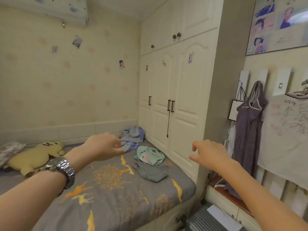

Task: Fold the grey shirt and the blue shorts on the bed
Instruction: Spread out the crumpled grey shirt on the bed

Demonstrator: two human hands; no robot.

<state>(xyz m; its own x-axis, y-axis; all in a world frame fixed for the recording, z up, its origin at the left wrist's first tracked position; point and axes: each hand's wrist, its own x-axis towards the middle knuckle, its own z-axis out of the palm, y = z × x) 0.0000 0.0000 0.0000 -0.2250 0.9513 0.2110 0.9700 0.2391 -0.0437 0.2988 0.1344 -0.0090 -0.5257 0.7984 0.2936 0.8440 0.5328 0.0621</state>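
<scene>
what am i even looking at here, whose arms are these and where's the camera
There is no machine. A person wears a wide-angle camera on the head, so you see the room from their eyes, looking forward and down. The two arms are theirs: the left hand, with a metal watch on the wrist, and the right hand. Both are stretched out over the bed with fingers loosely curled, holding nothing. On the bed lie a crumpled grey shirt, a teal garment on top of it, a blue heap of clothing by the wall, and a yellow plush toy.
</scene>
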